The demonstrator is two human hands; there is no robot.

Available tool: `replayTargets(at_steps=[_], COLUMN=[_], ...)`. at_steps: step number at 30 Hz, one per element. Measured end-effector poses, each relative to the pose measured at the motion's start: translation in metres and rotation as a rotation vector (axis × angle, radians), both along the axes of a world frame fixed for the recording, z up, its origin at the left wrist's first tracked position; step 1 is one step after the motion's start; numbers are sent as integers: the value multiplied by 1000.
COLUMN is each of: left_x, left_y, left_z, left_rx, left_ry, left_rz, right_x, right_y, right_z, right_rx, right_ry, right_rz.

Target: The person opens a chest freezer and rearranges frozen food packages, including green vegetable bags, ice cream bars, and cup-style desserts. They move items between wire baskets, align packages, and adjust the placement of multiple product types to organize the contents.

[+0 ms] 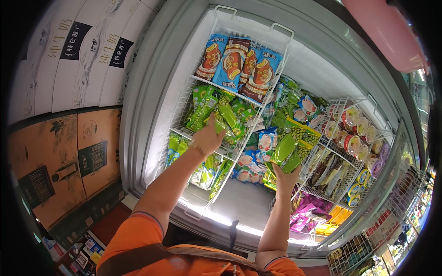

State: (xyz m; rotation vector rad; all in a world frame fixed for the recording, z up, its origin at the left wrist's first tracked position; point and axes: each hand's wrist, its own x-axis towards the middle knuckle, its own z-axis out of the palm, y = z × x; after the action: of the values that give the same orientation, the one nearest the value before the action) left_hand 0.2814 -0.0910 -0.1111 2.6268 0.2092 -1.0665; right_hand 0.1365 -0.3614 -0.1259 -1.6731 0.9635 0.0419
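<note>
My left hand (207, 138) reaches into the middle section of a tall white wire basket (238, 151). Its fingers touch green ice-pop packs (229, 117) printed with green beans; whether they grip one is hard to make out. My right hand (287, 178) has thumb and fingers around the lower ends of plain-sided green packs (284, 149), over the loose stock to the right of that basket. Beside these packs are more bean-printed packs (304, 136) and blue-and-white ice-cream packs (267, 139).
Blue-and-brown ice-cream packs (233, 63) fill the basket's far section. At right, another wire basket (319, 146) holds lidded cups (352, 145), purple packs (307, 212) and orange packs (335, 220). The chest freezer's rim (146, 86) borders stacked cartons (45, 162) at left.
</note>
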Motion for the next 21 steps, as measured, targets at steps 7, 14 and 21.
replayTargets(at_steps=[7,14,21], left_x=[6,12,8], left_y=[-47,-53,-9], left_z=[-69,-94,-57], left_rx=[183,193,71], left_ry=[-271,-329,-253], left_rz=[-199,-180,-716], right_x=[-15,-29,-24], right_y=[20,25,33], right_z=[42,44,51], right_rx=[91,203,242], right_ry=[-44,-72,-71], right_rz=[-44,-64,24])
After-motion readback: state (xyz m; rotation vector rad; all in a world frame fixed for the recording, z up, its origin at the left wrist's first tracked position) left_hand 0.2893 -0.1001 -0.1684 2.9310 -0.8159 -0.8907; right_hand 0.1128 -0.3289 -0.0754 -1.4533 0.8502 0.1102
